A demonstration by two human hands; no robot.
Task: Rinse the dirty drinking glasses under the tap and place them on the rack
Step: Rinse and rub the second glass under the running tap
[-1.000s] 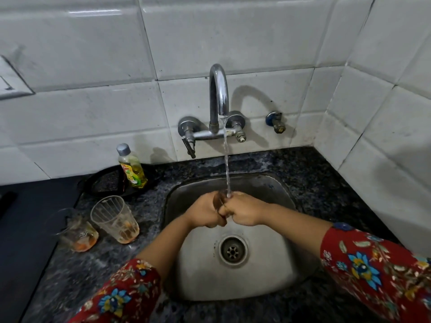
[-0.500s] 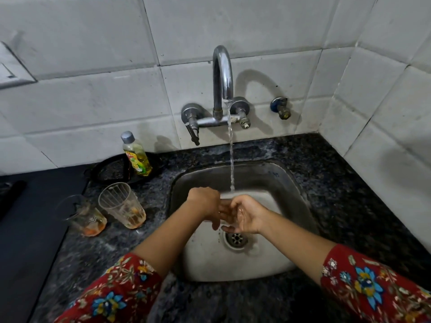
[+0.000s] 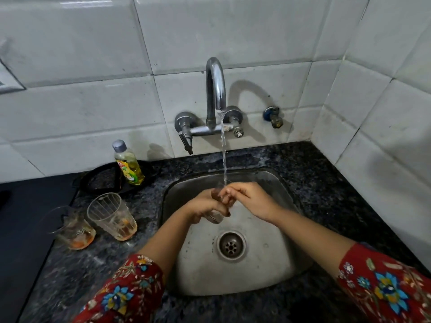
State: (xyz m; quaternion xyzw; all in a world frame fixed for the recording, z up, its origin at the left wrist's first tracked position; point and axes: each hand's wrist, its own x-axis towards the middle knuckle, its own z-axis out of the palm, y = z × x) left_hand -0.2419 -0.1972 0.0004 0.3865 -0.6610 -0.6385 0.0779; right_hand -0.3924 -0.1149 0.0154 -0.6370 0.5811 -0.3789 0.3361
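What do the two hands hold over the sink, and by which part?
The left hand grips a clear drinking glass round its body. The fingers of the right hand curl over its rim, under the water.

Chrome tap (image 3: 215,89) gleams, mirror-bright metal! Sink (image 3: 268,271) is duller steel, brushed and spotted. Table (image 3: 326,183): dark speckled stone, polished, wet. Glossy white wall tiles (image 3: 93,113). Left hand (image 3: 204,206) grips a clear wet glass (image 3: 214,217); ribbed tumbler (image 3: 112,215) smeared orange; soap bottle (image 3: 129,164) clear plastic.
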